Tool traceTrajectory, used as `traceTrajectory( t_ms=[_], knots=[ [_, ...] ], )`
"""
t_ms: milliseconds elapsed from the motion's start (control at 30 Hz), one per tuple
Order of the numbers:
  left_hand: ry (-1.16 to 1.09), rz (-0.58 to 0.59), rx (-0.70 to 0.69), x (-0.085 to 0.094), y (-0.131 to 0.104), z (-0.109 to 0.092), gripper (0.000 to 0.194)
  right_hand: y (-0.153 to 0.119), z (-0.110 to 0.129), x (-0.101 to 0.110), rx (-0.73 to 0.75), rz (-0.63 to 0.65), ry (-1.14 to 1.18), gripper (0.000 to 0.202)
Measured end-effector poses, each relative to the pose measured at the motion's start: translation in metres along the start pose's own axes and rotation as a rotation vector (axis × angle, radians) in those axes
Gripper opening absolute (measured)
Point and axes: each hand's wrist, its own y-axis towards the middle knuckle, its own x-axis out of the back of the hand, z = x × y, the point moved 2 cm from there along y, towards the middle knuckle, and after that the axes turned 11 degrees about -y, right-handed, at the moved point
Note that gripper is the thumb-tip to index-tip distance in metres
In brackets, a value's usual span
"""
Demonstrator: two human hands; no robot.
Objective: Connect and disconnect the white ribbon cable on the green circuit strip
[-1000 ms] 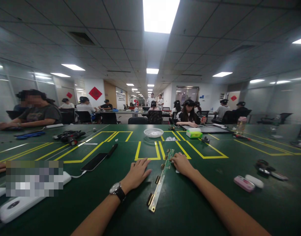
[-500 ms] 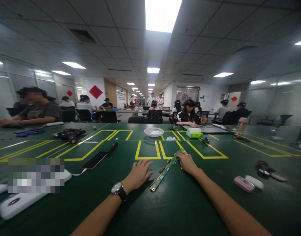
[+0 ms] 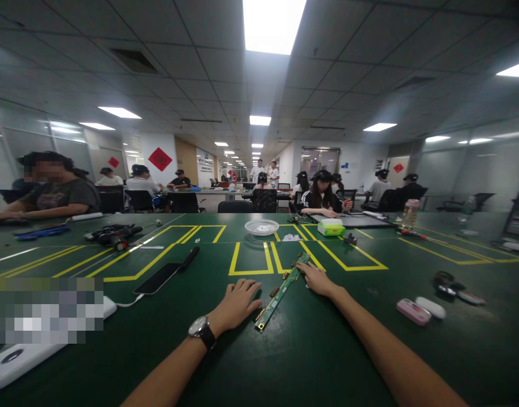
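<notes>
A long, narrow green circuit board (image 3: 282, 292) lies slantwise on the green table, with brownish connector-like parts along its left edge. My right hand (image 3: 318, 278) is at the board's far end, its fingers stretched out and touching the right edge there. To the left of the board's near half, my left hand (image 3: 238, 305) rests low over the table with fingers spread and nothing in it. A small gap separates its thumb from the board. A wristwatch (image 3: 199, 327) with a dark strap is on my left wrist.
A white basket (image 3: 262, 228) stands ahead among yellow tape outlines. Left are a phone (image 3: 158, 280) on a cable, a white power strip-like device (image 3: 26, 356) and a dark power tool (image 3: 119, 234). Right are a pink case (image 3: 413, 312) and a green tissue pack (image 3: 331, 228). Several people sit beyond.
The fingers of my right hand have straightened out from a more curled grip at the board's far end. The board and my left hand look nearly unmoved; the view has shifted slightly.
</notes>
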Motion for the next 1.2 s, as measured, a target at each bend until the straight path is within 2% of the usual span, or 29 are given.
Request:
traceTrajectory(
  t_ms=[167,433,700,967,1200],
  knots=[
    [0.001,-0.004,0.002,-0.002,0.000,0.000,0.048,-0.002,0.002,0.003,-0.004,-0.038,-0.012,0.059],
    [0.005,-0.011,0.004,0.003,-0.001,-0.001,0.046,-0.015,0.023,0.036,0.092,-0.132,-0.061,0.035],
    [0.001,-0.081,-0.001,0.010,-0.001,-0.006,0.044,-0.016,0.046,0.025,0.185,-0.292,0.075,0.030],
    [-0.010,-0.091,-0.021,0.009,-0.002,-0.010,0.044,-0.019,0.048,0.032,0.209,-0.269,0.072,0.031],
    [0.006,-0.076,-0.017,0.009,-0.001,-0.011,0.045,-0.011,0.047,0.019,0.219,-0.186,0.029,0.046]
  ],
)
